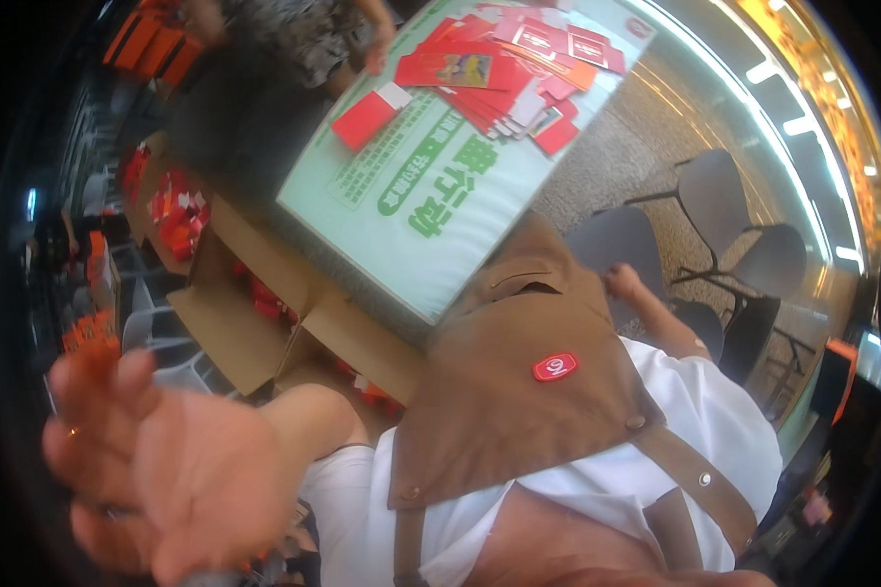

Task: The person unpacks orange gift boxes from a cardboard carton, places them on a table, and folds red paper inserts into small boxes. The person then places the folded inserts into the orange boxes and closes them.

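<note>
My left hand (pixel 206 470) is raised close to the camera at the lower left, palm showing and blurred. Its fingers are bent but apart, and nothing lies in them. Beside my brown apron (pixel 519 391), my right hand (pixel 625 282) hangs low near a dark chair (pixel 617 240). Its fingers are too small and partly turned away to read. Ahead, on a pale green printed table (pixel 411 264), lies a pile of flat red cartons (pixel 480 83). A red box (pixel 364 122) with a white flap rests left of the pile, touched by neither hand.
Open cardboard boxes (pixel 230 338) holding red items stand left of the table. Another person's hand (pixel 378 51) is at the table's far left edge. Several dark chairs (pixel 715 201) stand to the right, and orange bags or boxes (pixel 152 49) are at the far left.
</note>
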The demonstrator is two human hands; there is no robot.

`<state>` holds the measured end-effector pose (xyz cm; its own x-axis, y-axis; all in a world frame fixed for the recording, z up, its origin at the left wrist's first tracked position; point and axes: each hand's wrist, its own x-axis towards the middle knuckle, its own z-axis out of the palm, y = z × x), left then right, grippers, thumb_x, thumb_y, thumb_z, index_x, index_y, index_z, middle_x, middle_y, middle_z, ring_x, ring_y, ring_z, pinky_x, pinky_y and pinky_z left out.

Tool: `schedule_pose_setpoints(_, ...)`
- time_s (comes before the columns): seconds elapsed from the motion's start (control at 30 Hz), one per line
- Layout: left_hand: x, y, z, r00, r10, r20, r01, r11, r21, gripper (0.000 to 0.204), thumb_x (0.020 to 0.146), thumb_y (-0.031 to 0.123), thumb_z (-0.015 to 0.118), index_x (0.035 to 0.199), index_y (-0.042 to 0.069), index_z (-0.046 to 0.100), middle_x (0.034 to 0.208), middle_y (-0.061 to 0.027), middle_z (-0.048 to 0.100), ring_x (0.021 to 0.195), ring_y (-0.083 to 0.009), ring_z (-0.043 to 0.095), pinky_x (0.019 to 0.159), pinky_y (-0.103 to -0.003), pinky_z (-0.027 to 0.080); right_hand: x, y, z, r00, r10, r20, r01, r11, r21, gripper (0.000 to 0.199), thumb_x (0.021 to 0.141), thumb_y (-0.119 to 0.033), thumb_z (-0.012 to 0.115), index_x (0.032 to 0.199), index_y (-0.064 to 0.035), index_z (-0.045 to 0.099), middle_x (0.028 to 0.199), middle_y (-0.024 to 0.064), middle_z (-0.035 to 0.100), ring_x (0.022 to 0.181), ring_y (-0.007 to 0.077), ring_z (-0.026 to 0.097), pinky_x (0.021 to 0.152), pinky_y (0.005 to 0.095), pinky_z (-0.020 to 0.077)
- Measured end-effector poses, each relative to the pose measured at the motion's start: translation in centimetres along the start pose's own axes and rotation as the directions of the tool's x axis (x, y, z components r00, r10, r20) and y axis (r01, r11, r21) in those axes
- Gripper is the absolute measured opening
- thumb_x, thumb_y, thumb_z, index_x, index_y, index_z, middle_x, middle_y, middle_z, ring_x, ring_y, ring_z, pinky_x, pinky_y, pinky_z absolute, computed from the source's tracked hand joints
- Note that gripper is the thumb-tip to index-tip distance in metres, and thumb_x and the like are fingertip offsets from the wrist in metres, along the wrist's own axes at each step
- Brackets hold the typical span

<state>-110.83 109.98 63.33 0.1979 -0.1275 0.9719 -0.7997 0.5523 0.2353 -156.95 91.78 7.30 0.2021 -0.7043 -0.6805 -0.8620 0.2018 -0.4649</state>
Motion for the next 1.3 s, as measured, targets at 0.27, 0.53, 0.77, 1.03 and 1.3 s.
schedule_pose_setpoints(0.27,-17.1,-14.4,3.1,0.532,-0.841,-0.095,0.815,0.479,0.324,0.021,0.097,0.001,0.057,0.118,-0.002,0.059,0.122,-0.0119,0.060,0.112,-0.0201,0.058,0.092,-0.032,0.049,11.1,-30.1,-13.5,0.782,-0.623,-0.025,0.611,0.774,-0.164,0.028,0.094,-0.022,0.057,0.101,0.0036,0.066,0.086,0.0174,0.069,0.080,0.0260,0.068,0.075,0.0388,0.0530)
schedule_pose_setpoints(0.53,-38.4,-21.2,10.5,-0.072,-0.988,-0.136,0.937,-0.114,0.330,0.020,0.096,0.011,0.061,0.113,0.003,0.064,0.108,-0.0141,0.066,0.098,-0.0217,0.065,0.087,-0.033,0.051,21.8,-43.3,-18.3,0.629,-0.765,-0.135,0.705,0.635,-0.316,0.027,0.094,-0.019,0.063,0.115,-0.0021,0.064,0.110,0.0184,0.065,0.098,0.0332,0.065,0.084,0.0406,0.0516)
schedule_pose_setpoints(0.77,-36.8,-33.9,7.8,0.376,-0.923,-0.075,0.636,0.199,0.745,0.060,0.084,0.015,0.074,0.138,0.005,0.049,0.142,-0.0188,0.049,0.136,-0.0379,0.041,0.110,-0.044,0.036,19.9,-47.3,-13.7,0.334,-0.942,-0.018,0.909,0.327,-0.257,0.023,0.086,-0.001,0.067,0.109,-0.0017,0.064,0.110,0.0165,0.064,0.102,0.0349,0.064,0.085,0.0394,0.0528)
schedule_pose_setpoints(1.03,-34.2,-44.2,3.0,0.219,-0.920,0.326,0.125,0.358,0.925,0.107,0.067,0.047,0.083,0.154,0.014,0.032,0.145,-0.0198,0.044,0.139,-0.0390,0.034,0.116,-0.050,0.026,17.3,-47.9,-6.2,0.188,-0.952,0.241,0.982,0.177,-0.066,0.020,0.088,0.002,0.063,0.108,0.0019,0.063,0.109,0.0174,0.063,0.096,0.0339,0.065,0.082,0.0379,0.0527)
schedule_pose_setpoints(1.3,-39.4,-28.8,0.5,0.338,-0.926,0.168,0.173,0.236,0.956,0.098,0.070,0.043,0.081,0.150,0.012,0.035,0.125,-0.0275,0.052,0.120,-0.0430,0.050,0.101,-0.052,0.042,17.3,-43.4,-4.1,-0.044,-0.917,0.396,0.989,-0.097,-0.114,0.020,0.089,0.005,0.056,0.107,0.0044,0.063,0.108,0.0187,0.064,0.093,0.0291,0.065,0.077,0.0357,0.0523)
